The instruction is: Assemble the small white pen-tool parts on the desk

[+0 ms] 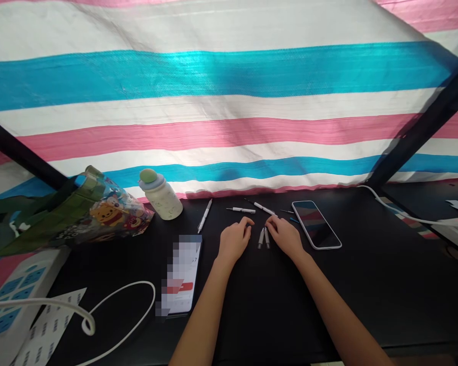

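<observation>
My left hand rests on the black table, fingers loosely curved, thumb and forefinger apart and nothing between them. Opposite it, the fingers of my right hand are drawn together at the upper ends of two short grey-tipped pen barrels; what they pinch, if anything, is hidden. Beyond the hands lie a white pen part and another white pen part, slanting toward my right hand. A thin refill and a small blue piece are beside my right knuckles. One white pen lies farther left.
A phone with a lit screen lies left of my forearm; a dark-screened phone lies right. Farther left are a bottle, a cartoon bag, a power strip and a white cable. Striped sheeting hangs behind.
</observation>
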Tool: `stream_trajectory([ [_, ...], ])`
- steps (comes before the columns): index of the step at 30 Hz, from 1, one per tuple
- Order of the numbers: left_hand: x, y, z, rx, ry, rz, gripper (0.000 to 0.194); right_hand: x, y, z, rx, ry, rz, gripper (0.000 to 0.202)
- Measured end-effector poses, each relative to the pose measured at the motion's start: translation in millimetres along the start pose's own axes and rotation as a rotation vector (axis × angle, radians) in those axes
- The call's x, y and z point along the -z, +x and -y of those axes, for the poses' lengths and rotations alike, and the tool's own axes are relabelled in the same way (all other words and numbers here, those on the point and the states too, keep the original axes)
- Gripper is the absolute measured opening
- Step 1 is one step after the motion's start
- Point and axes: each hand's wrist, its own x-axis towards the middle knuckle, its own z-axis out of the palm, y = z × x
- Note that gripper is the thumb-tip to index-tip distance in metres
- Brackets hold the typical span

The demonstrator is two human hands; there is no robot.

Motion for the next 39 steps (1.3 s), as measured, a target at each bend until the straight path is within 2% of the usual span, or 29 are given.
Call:
stream_trajectory([
  [14,1.7,-1,-2,-0.004,-0.034,0.01,0.022,10,-3,4,0.064,0.104,0.052,0.011],
  [22,0.9,-1,-2,-0.033,-0.04,-0.013,0.02,14,-7,9,0.123,0.069,0.107,0.018],
  [27,1.7,-1,-3,-0.003,-0.037,0.003,0.02,14,-9,14,0.121,0.057,0.088,0.019],
  [30,2.3,-1,-4,-0.003,-0.049,-0.003,0.021,11,-7,11,0.074,0.166,0.081,0.019],
  [33,5.3,-2,-6,-0.011,-0.098,-0.002,0.023,8,-2,6,0.037,0.397,0.049,0.018],
  [36,10.0,-3,-10,-0.053,-0.177,0.005,0.025,5,2,3,0.074,0.628,-0.02,0.014],
  [39,12.7,-3,-12,-0.104,-0.22,-0.014,0.024,3,4,3,0.113,0.765,-0.028,0.019],
])
